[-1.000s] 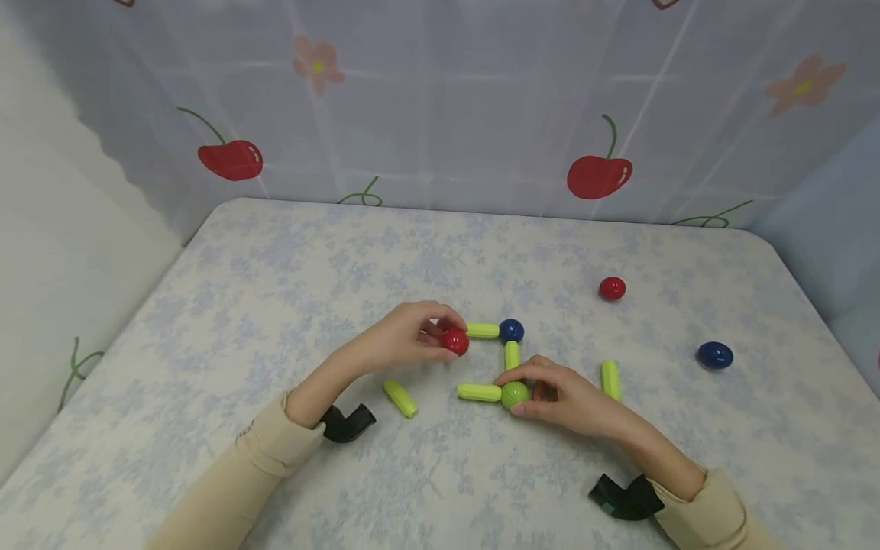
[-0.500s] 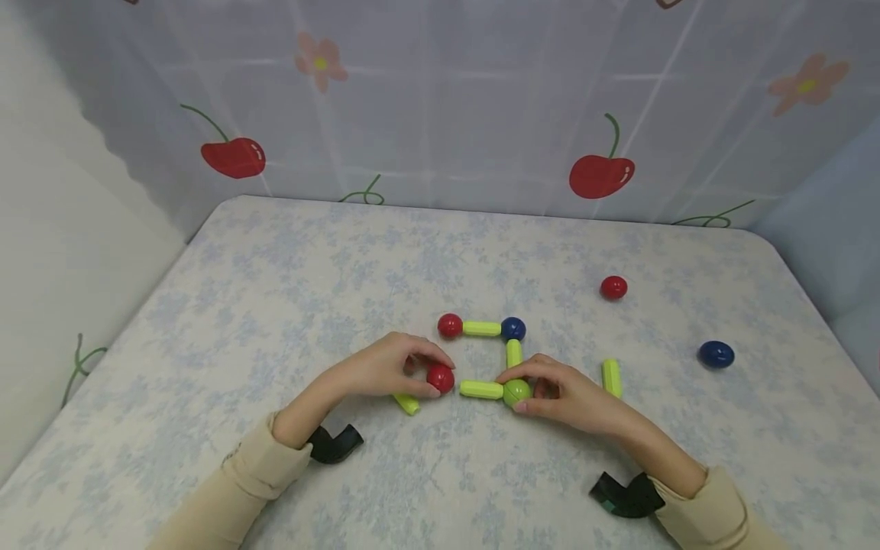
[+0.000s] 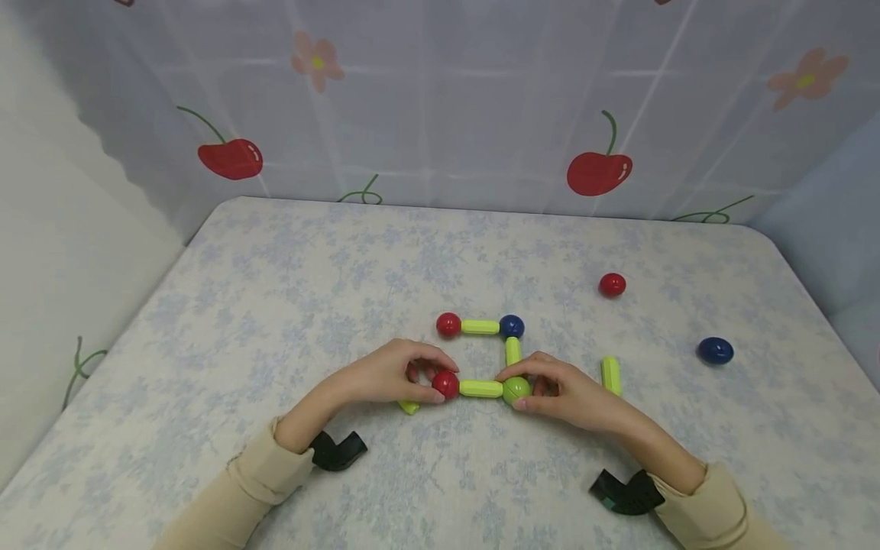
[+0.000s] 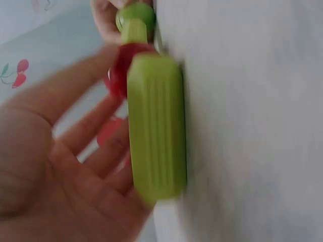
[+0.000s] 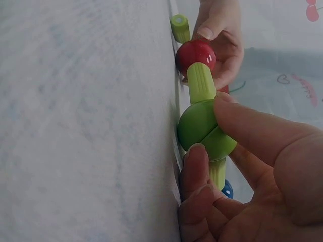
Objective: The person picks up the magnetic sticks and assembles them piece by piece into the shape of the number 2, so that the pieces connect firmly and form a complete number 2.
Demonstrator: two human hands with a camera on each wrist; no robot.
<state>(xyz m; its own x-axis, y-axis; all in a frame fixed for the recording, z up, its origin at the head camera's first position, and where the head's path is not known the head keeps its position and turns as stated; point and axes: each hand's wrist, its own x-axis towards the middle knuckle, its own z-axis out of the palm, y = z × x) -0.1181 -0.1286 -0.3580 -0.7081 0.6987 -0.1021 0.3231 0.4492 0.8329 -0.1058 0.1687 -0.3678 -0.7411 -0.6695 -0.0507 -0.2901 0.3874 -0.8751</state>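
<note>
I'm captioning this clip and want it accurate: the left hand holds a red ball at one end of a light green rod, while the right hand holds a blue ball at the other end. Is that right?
Not quite: the right hand holds a green ball, not a blue one, as the right wrist view shows. The rest stands.

Glossy, smooth, plastic-looking red ball [image 3: 446,385] and green ball [image 5: 201,124]
1 grooved yellow-green rod [image 4: 157,128], satin plastic-looking; left sleeve [image 3: 264,458], matt cloth

We see a loose yellow-green rod [image 3: 409,408] partly hidden by the left hand [image 3: 392,372]. The lower edge cuts off both sleeves [image 3: 230,485].
</note>
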